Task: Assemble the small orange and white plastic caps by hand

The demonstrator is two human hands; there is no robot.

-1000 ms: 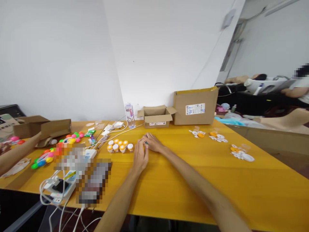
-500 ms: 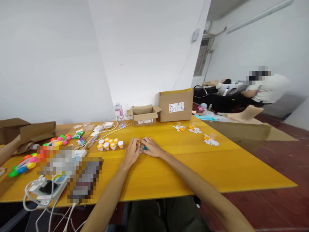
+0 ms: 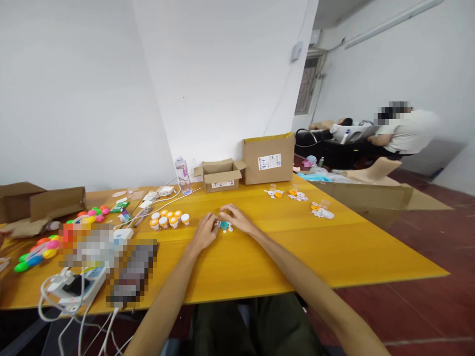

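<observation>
Small teal-and-white round piece [image 3: 223,225] flat on the surface [image 3: 334,247], long axis unclear, both hands' fingers [image 3: 212,228] pinching its edges.

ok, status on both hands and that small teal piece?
Left hand and right hand on the table, fingers at the teal piece; grip unclear. White bits beside it. Orange-capped cups just left, apart from the hands.

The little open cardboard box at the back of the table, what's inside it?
The small open box has its flaps up, but its front wall hides the inside, so nothing in it shows. Right of it stands a bigger closed box; left of it a water bottle.
</observation>
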